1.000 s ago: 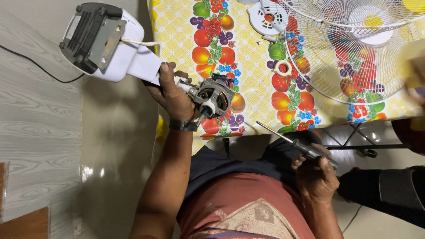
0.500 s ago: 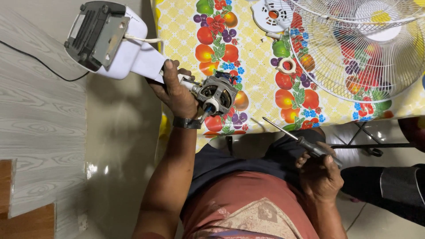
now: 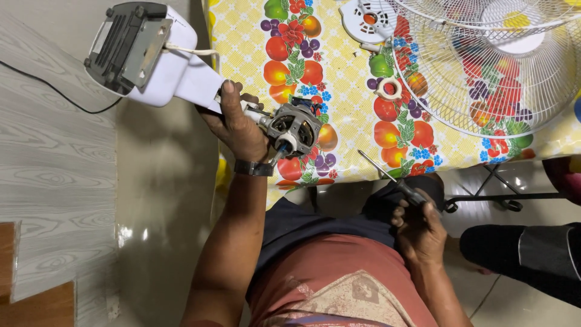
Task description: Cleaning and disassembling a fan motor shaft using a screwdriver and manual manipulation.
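Glossy vinyl tablecloth (image 3: 339, 54), yellow check printed with fruit and flowers, covers the table; its edge hangs near the person's lap. White wire fan guard (image 3: 484, 60), round and domed, lies on the cloth at upper right. White plastic fan stand (image 3: 151, 60), with a grey ribbed base plate, juts off the table's left edge over the pale tiled floor (image 3: 163, 200). Left hand (image 3: 236, 124) is wrapped around the stand's neck, thumb up, a dark watch at the wrist. Fan motor (image 3: 295, 128), bare metal with a short shaft, sits at the neck's end just beside that hand, over the cloth. Right hand (image 3: 420, 227) is closed around the dark handle of a screwdriver (image 3: 393, 180), its thin steel shank angled toward the table edge. Small white ring (image 3: 388, 89) lies on the cloth.
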